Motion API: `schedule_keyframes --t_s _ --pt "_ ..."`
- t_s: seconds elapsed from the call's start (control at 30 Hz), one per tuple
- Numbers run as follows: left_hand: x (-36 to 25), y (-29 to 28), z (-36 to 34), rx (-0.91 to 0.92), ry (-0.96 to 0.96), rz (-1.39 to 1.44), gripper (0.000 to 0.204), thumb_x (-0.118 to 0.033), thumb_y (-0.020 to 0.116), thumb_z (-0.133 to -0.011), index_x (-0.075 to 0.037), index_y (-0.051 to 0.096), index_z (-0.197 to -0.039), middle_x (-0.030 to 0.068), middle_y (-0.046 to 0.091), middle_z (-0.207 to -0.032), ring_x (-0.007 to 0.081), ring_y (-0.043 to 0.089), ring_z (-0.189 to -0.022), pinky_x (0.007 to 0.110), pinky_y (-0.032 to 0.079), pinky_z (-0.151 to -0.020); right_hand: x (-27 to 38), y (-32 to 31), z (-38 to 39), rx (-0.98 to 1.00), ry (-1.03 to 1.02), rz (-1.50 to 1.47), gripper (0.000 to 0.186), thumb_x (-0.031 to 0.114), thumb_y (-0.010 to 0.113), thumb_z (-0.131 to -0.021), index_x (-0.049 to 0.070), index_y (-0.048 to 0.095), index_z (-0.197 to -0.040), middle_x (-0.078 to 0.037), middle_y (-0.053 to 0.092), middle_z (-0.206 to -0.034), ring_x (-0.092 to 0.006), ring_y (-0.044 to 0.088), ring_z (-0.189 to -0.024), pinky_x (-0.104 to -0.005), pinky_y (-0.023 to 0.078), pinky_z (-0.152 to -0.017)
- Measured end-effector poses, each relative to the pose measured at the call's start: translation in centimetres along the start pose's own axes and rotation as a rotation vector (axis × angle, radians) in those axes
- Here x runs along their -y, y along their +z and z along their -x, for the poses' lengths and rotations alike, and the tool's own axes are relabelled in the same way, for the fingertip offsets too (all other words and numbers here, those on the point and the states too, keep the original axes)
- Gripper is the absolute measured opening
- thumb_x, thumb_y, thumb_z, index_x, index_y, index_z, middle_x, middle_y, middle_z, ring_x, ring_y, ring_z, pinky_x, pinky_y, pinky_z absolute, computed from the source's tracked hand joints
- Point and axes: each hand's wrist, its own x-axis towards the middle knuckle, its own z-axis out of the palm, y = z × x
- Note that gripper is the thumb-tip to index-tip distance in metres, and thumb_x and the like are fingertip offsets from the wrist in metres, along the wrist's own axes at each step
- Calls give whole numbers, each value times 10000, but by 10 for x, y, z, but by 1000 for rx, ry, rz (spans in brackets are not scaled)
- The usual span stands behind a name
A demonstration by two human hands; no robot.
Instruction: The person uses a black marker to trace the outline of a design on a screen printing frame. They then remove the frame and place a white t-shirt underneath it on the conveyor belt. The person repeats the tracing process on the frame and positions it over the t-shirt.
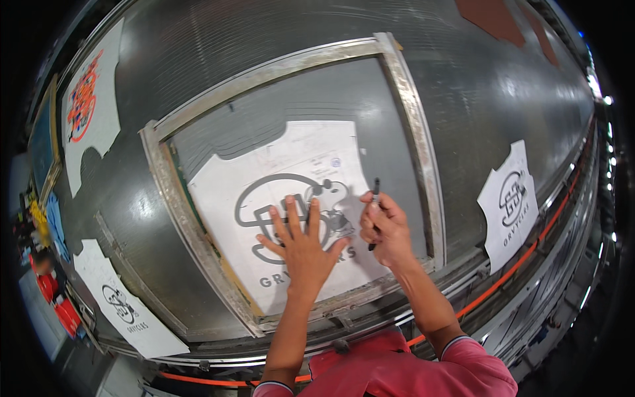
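Note:
My left hand (303, 250) lies flat with fingers spread on a white shirt-shaped piece (258, 165) that bears a grey cartoon print and lettering. That piece shows within a worn metal screen frame (411, 126); I cannot tell whether it lies on top of the mesh or under it. To the right of the print, my right hand (387, 231) is closed around a slim black marker (376, 188), which points up and away from me. The marker's lower end shows below the fingers. Part of the print and lettering is hidden under my left hand.
The frame rests on a long, shiny dark table (258, 33). Smaller printed shirt-shaped pieces lie at the near left (122, 304) and right (509, 205). At the far left is a white piece with an orange print (99, 126). An orange tube (489, 291) runs along the near edge.

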Motion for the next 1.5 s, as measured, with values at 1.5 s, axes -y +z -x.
schedule_keyframes --t_s 1.5 --pt "-3 11 4 -60 -37 -90 1107 -609 883 -687 -235 398 -1610 114 96 -1740 404 -73 -1594 807 -40 -1143 72 2 -146 23 -662 459 98 30 675 -844 16 580 -862 3 568 -726 -54 482 -625 -241 382 -561"
